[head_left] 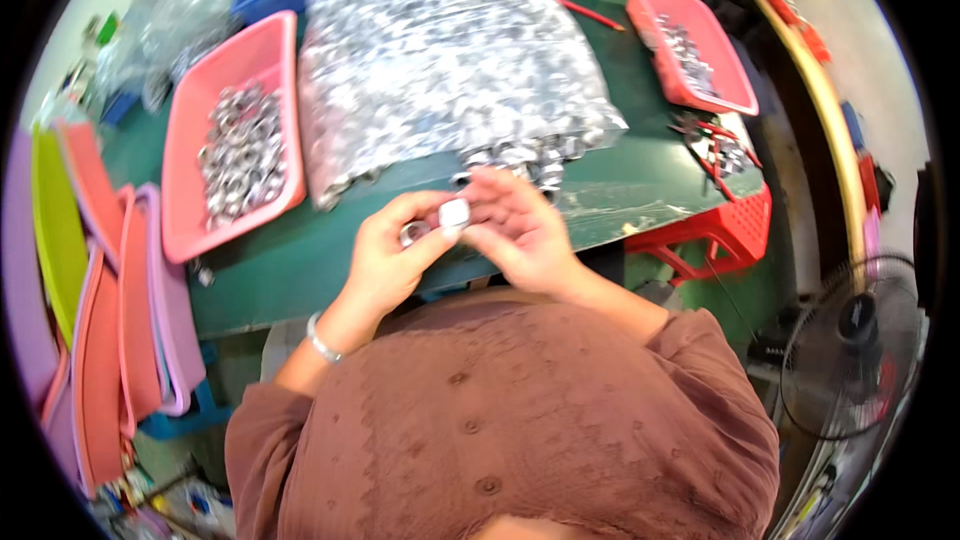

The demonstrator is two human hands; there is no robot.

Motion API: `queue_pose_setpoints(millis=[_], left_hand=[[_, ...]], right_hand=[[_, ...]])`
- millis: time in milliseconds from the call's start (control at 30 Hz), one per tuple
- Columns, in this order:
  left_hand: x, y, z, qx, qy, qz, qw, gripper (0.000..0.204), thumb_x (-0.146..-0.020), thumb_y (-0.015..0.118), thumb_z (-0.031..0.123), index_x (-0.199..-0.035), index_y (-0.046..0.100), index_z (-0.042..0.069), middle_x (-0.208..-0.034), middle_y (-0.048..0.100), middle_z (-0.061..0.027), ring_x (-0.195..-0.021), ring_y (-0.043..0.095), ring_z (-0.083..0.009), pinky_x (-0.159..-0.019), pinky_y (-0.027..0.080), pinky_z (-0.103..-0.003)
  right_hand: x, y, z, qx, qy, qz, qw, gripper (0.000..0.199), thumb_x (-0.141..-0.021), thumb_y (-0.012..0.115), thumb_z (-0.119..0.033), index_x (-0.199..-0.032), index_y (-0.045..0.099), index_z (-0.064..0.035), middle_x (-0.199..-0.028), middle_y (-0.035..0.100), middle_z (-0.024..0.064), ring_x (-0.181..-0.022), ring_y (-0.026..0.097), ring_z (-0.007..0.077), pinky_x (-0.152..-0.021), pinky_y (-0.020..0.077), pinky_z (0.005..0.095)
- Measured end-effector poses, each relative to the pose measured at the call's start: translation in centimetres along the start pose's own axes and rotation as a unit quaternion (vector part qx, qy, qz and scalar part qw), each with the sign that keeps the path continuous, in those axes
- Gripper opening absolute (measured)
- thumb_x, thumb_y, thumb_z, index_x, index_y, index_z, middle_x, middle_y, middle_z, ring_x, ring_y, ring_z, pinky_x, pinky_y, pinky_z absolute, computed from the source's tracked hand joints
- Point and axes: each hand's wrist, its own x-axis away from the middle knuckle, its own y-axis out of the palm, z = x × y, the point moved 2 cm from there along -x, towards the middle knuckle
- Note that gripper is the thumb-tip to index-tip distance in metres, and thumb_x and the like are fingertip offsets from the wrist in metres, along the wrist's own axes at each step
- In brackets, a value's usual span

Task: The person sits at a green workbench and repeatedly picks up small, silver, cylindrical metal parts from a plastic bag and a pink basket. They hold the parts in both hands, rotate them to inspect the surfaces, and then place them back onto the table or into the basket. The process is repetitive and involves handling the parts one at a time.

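Observation:
Just over the table's near edge, my left hand (390, 245) is closed, pinching a small shiny silver piece with a pale square face (454, 213) between thumb and fingers. A second silver ring-shaped piece (412, 232) sits against the fingers of that same hand. My right hand (525, 240) meets the square-faced piece from the right, thumb and fingertips at its edge, with its other fingers loosely curled. Beyond my hands, loose silver ring-shaped pieces (540, 158) spill from the mouth of a large clear plastic bag (450, 50) full of similar pieces.
On the green table (650, 175), a pink basket (290, 130) of silver pieces stands left, another pink basket (715, 40) far right. Red-handled pliers (705, 155) lie near the right edge. A red stool (725, 230), a fan (855, 350) and stacked colored bins (130, 290) flank me.

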Motion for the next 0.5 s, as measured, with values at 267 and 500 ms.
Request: queue_pose_setpoints(millis=[267,500], left_hand=[[0.2,-0.1,0.3,0.056,-0.015,0.034,0.998,0.019,-0.076,0.065,0.002,-0.094,0.06,0.003,-0.083,0.056,0.0031,-0.072,0.047,-0.0026,-0.064,0.038,-0.017],[-0.8,-3.8,2.7,-0.049,0.057,0.125,0.989,0.019,-0.077,0.061,0.0,-0.095,0.058,0.003,-0.083,0.055,0.0021,-0.074,0.048,-0.0051,-0.065,0.038,-0.018]], right_hand=[[-0.5,0.2,-0.4,0.061,-0.001,-0.028,0.998,0.049,-0.08,0.058,0.003,-0.126,0.04,-0.0011,-0.107,0.054,0.0125,-0.088,0.059,0.0143,-0.076,0.0493,0.0275],[-0.2,-1.7,-2.3,0.208,-0.057,-0.054,0.975,0.037,-0.079,0.06,-0.001,-0.115,0.05,-0.0017,-0.098,0.058,0.0097,-0.078,0.059,0.0143,-0.067,0.0499,0.026]])
